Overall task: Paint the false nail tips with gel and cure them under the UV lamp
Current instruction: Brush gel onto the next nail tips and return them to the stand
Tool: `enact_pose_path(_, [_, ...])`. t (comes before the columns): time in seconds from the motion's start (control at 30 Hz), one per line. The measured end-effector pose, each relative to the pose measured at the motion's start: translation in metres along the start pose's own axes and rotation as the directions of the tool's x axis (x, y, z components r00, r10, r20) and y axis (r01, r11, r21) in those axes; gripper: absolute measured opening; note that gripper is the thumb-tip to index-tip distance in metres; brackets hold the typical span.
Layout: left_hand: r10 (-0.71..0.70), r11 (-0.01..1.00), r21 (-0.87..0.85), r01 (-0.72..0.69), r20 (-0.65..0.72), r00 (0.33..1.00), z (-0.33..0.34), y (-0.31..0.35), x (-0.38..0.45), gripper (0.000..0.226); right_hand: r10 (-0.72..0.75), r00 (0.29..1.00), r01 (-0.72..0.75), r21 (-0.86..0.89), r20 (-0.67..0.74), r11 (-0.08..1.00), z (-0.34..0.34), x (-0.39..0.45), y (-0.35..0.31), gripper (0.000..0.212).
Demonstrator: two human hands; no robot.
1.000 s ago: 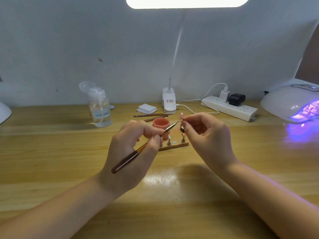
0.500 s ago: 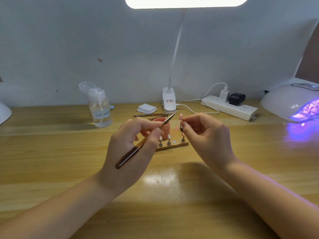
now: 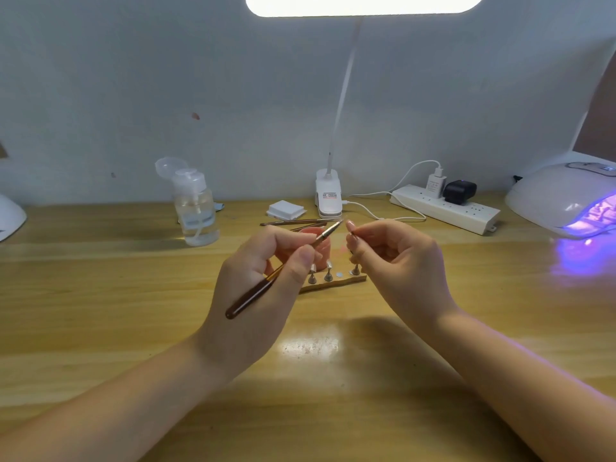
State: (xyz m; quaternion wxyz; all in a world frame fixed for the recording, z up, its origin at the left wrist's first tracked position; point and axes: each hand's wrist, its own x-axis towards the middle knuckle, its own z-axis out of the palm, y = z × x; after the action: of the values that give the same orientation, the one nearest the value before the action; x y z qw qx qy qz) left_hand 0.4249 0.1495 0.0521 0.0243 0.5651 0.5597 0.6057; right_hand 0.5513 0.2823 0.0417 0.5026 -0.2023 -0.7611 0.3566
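Two hands, left hand [image 3: 263, 278] gripping slim glossy brush [image 3: 283, 271], right hand [image 3: 396, 261] pinching seemingly pink nail tip [image 3: 350, 225]

Pink pot [image 3: 320, 243]: mostly hidden behind my left hand [image 3: 263, 281]. UV lamp [image 3: 566, 201]: cut off at right edge. Desk-lamp head [image 3: 363, 5]: cropped at top. Brush [image 3: 283, 268] bristles: too small to tell.

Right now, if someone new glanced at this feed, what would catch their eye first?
Probably the two hands raised mid-frame over the desk: the left hand grips a brush whose tip points at a nail tip pinched by the right hand. Next, the UV lamp at the far right, glowing purple onto the wood. Then the bright desk lamp at top centre.
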Motion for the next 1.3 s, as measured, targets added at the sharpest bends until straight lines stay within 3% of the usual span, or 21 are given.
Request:
enact_pose_path(0.13, [0.02,1.0,-0.019,-0.019,0.043,0.999,-0.0007,0.0001,-0.0036,0.022,0.012,1.0,-0.012,0.017,0.003,1.0,-0.0001,0.0005,0.0005,0.014])
enact_pose_path(0.27, [-0.01,0.997,-0.071,0.009,-0.017,1.0,0.0004,0.0011,-0.0002,0.009,0.005,1.0,-0.005,0.02,0.008,1.0,-0.0007,0.0003,0.0005,0.013])
enact_pose_path(0.47, [-0.01,0.998,-0.055,0.012,0.048,0.999,-0.0015,-0.0012,-0.0013,0.017,-0.012,1.0,0.012,0.009,-0.007,1.0,-0.0005,0.0012,0.0022,0.01])
enact_pose_path(0.63, [-0.006,0.999,-0.036,0.005,-0.013,1.0,-0.0008,0.0006,0.0022,0.007,-0.028,1.0,0.028,-0.008,-0.007,1.0,-0.0007,0.0012,0.0036,0.009])
enact_pose_path(0.83, [-0.005,0.999,-0.033,0.006,0.055,0.998,-0.0004,-0.0012,-0.0007,0.01,-0.047,0.999,0.046,-0.034,-0.01,0.998,-0.0014,0.0024,0.0052,0.01])
enact_pose_path(0.93, [0.022,0.999,-0.036,-0.02,0.037,0.999,-0.0018,-0.0003,-0.0007,0.017,-0.053,0.999,0.053,-0.044,-0.01,0.998,-0.0022,0.0028,0.0062,0.011])
enact_pose_path(1.0, [0.013,1.0,-0.022,-0.013,0.004,1.0,-0.0012,0.0007,0.0011,0.01,-0.058,0.998,0.058,-0.043,-0.008,0.997,-0.0016,0.0025,0.0059,0.011])
enact_pose_path(1.3, [0.046,0.995,0.083,-0.051,0.061,0.997,0.001,0.0007,0.0,0.007,-0.193,0.981,0.186,-0.179,-0.021,0.966,-0.0017,0.0021,0.0078,0.014])
